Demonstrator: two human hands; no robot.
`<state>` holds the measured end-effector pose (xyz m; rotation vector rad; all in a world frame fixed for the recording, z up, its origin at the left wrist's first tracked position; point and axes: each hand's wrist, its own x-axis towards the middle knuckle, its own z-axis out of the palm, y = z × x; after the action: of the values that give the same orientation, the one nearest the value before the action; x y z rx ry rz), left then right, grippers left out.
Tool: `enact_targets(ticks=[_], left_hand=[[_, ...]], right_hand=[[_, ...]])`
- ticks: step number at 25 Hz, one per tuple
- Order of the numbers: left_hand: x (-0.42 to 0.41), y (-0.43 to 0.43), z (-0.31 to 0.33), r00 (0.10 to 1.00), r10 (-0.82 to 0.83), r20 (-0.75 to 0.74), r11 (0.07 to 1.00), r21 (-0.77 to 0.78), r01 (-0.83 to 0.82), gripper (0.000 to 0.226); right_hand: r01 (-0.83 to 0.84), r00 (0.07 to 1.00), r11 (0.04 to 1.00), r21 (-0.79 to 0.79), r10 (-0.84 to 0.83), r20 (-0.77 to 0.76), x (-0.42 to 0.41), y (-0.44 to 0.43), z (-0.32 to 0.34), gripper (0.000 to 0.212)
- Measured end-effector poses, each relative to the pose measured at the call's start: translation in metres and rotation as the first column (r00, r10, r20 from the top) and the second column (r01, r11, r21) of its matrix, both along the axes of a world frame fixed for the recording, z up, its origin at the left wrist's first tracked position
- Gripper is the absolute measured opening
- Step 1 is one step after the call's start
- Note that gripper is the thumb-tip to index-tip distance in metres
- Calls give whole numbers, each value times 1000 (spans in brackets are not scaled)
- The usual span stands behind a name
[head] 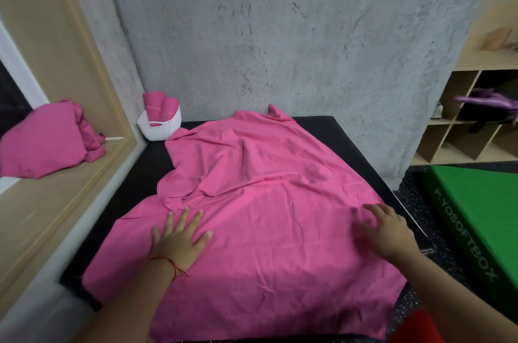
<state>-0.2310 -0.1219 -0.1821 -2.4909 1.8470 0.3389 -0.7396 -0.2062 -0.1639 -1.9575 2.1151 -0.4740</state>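
On the far left, one crumpled pink heap [42, 138] sits on a ledge. Next to it, at the far left corner of the table [145, 171], stands one white basket [161, 129] with two rolled pink cloths [161, 107] inside. In the middle, one big pink cloth [266, 174] lies spread over most of the black table. Its far left part is bunched and folded over itself.

The left hand [179, 239] lies flat on the near left of the cloth, with its fingers spread wide. The right hand [388, 227] rests on the cloth near its right edge. It is blurry, but the fingers look loose and pinch nothing. On the right are one green box [476, 216] and one wooden shelf [462, 118].

I think the job now is to smooth the cloth flat. To do it well, pull the bunched part open first. Then slide both hands out from the middle to push the wrinkles to the edges.
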Motion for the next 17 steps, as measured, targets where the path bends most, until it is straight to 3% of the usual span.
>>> enact_targets(ticks=[2,4,7,10,12,14,17], left_hand=[[0,1,0,1000,-12,-4,1000,-7,12,76],[1,-1,2,1000,-13,-8,1000,-4,13,74],[-5,-8,0,999,30,30,997,-67,-28,66],[-28,-32,0,997,4,72,963,-269,16,62],[-45,-56,-3,1000,-3,8,925,-380,5,58],[-61,-81,-4,997,26,-72,916,-398,-53,62],[-72,-92,-14,997,77,2,902,-427,-69,63]], right_hand=[[215,972,970,113,-224,77,-12,-27,-1,58],[307,931,934,182,-335,144,-28,-55,2,63],[221,921,945,240,-283,268,-26,-83,21,38],[165,907,962,217,-234,350,-12,-113,29,23],[139,901,973,187,-202,384,-2,-135,27,20],[137,887,975,175,-200,417,5,-166,25,21],[96,870,988,124,-144,472,19,-210,38,15]])
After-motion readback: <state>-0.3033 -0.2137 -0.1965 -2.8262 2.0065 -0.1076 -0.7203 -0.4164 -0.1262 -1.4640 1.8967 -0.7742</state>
